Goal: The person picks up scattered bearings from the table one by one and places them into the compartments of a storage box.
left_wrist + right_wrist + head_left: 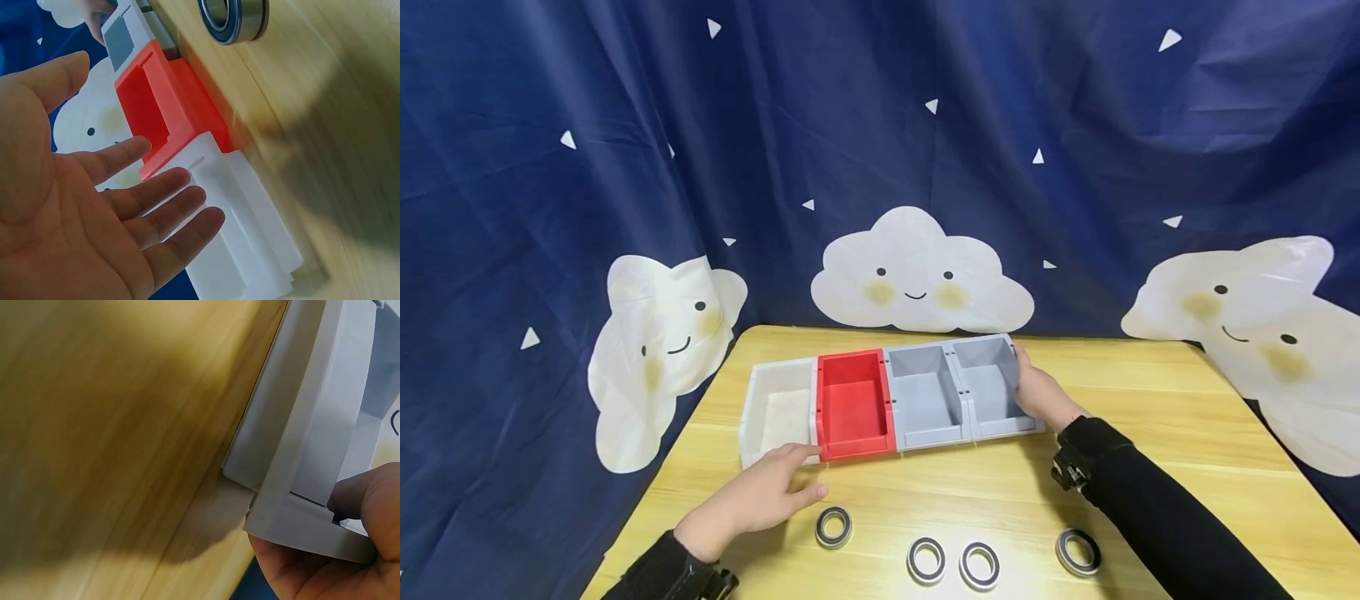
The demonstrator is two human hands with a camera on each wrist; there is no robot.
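My right hand (pixel 1047 397) grips the outer side wall of the right-hand grey bin (pixel 988 390), thumb inside and fingers underneath in the right wrist view. That bin joins a second grey bin (pixel 923 385), a red bin (pixel 853 404) and a white bin (pixel 786 412) in one row; no contents show in them. My left hand (pixel 758 498) is held with fingers spread by the front of the white bin, its index fingertip overlapping the white and red bins' front corner. In the left wrist view its palm holds nothing. A ball bearing (pixel 833 527) lies just right of its thumb.
Closer to me on the wooden table (pixel 1187 433) lie two bearings side by side, a left one (pixel 926 560) and a right one (pixel 979 566). Another bearing (pixel 1078 552) lies near my right forearm. A blue curtain (pixel 880 150) with clouds hangs behind the table.
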